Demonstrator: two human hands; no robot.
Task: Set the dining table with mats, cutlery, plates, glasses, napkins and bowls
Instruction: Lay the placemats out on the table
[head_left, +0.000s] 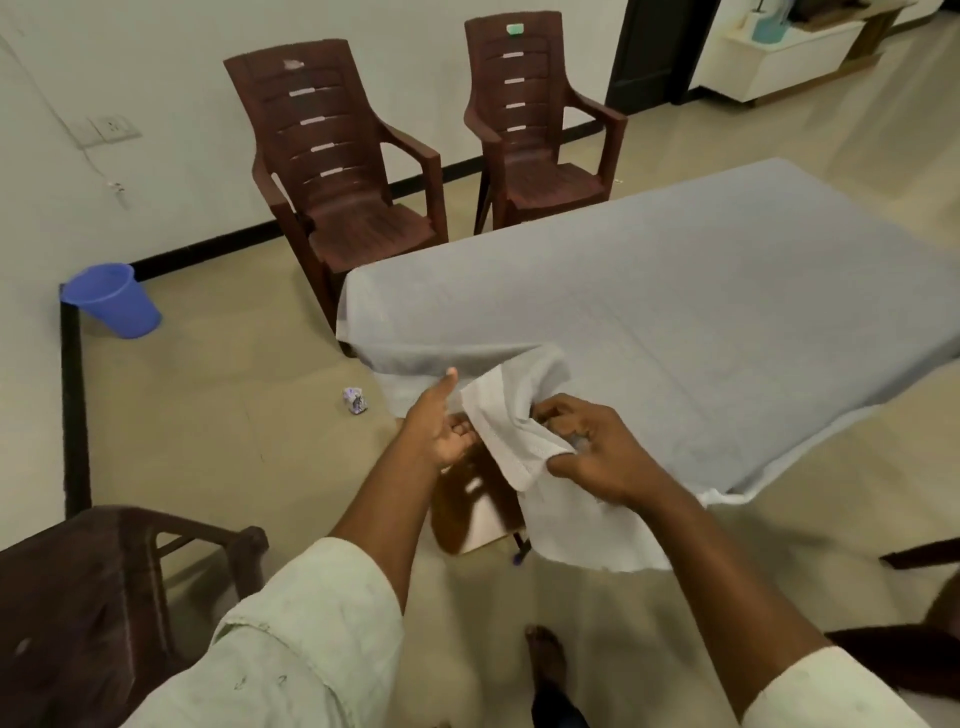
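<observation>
A grey tablecloth covers the dining table, draping over its near-left corner. At that corner a fold of the cloth is lifted, showing its paler underside. My right hand pinches this fold with curled fingers and thumb. My left hand is just left of the fold, thumb raised and palm toward the cloth, its fingertips touching the fold's edge. Nothing stands on the cloth.
Two brown plastic chairs stand by the far wall. Another brown chair is at my near left, and a chair part at the right edge. A blue bucket and a crumpled wrapper lie on the floor.
</observation>
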